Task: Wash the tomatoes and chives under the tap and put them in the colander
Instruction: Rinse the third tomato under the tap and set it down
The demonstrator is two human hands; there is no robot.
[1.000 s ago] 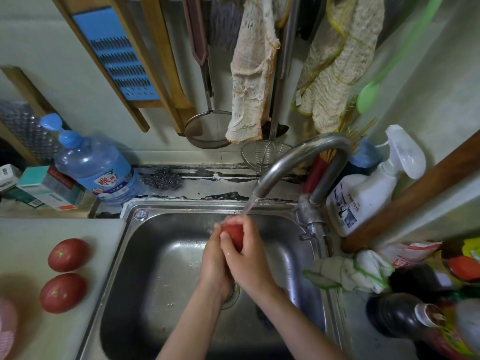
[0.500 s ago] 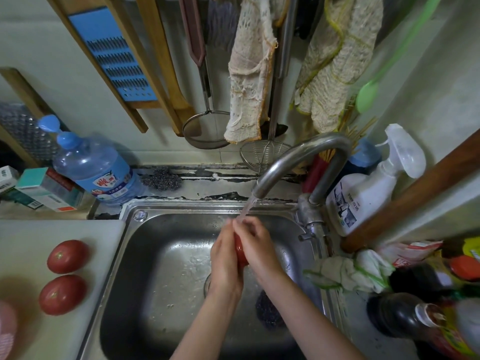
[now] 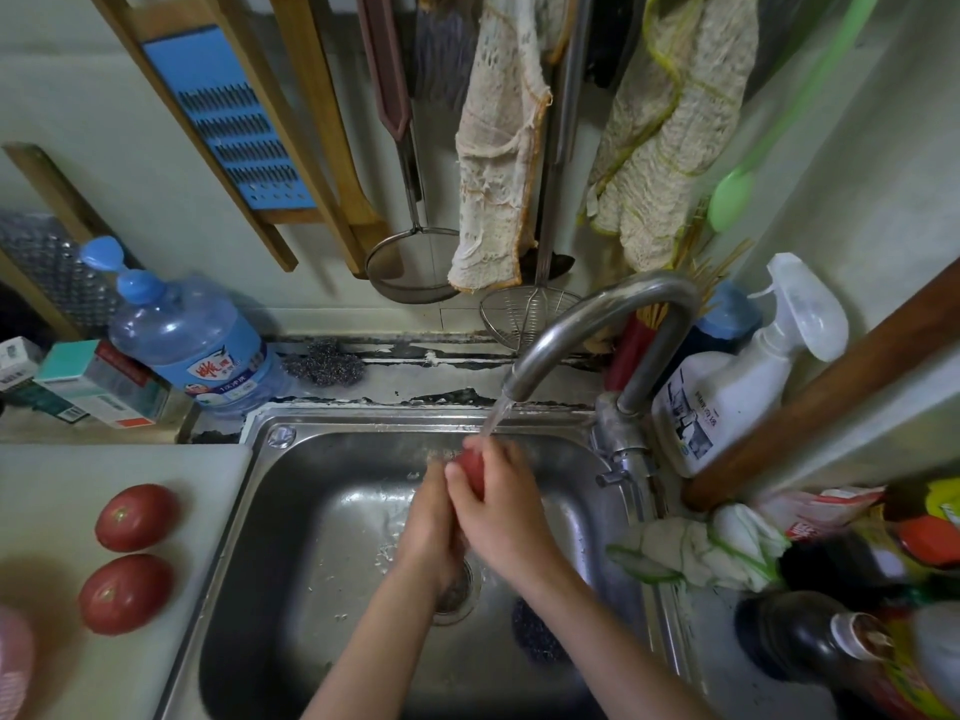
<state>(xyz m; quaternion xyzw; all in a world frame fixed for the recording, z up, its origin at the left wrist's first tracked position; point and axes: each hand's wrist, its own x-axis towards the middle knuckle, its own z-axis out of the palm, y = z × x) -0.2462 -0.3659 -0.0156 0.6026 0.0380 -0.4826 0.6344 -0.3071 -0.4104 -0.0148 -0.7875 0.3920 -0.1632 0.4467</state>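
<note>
A red tomato point(image 3: 471, 466) is clasped between my left hand point(image 3: 430, 522) and my right hand point(image 3: 501, 504) over the steel sink point(image 3: 322, 574). Water runs from the curved metal tap point(image 3: 597, 319) onto the tomato's top. Most of the tomato is hidden by my fingers. Two more tomatoes lie on the white board point(image 3: 62, 470) to the left of the sink, one point(image 3: 136, 517) above the other point(image 3: 125, 593). A pink rim point(image 3: 13, 662) shows at the far left edge; I cannot tell what it belongs to. No chives are in sight.
A blue water bottle point(image 3: 192, 345) and small boxes point(image 3: 98, 384) stand behind the board. A white spray bottle point(image 3: 737, 376), a wooden pole point(image 3: 831, 376), a crumpled cloth point(image 3: 701, 550) and dark sauce bottles point(image 3: 831, 641) crowd the right counter. Cloths and strainers hang on the wall. A dark scourer point(image 3: 535, 634) lies in the sink.
Both hands keep rubbing and turning the tomato under the running water, shifting slightly within the sink. The two tomatoes on the board have not moved.
</note>
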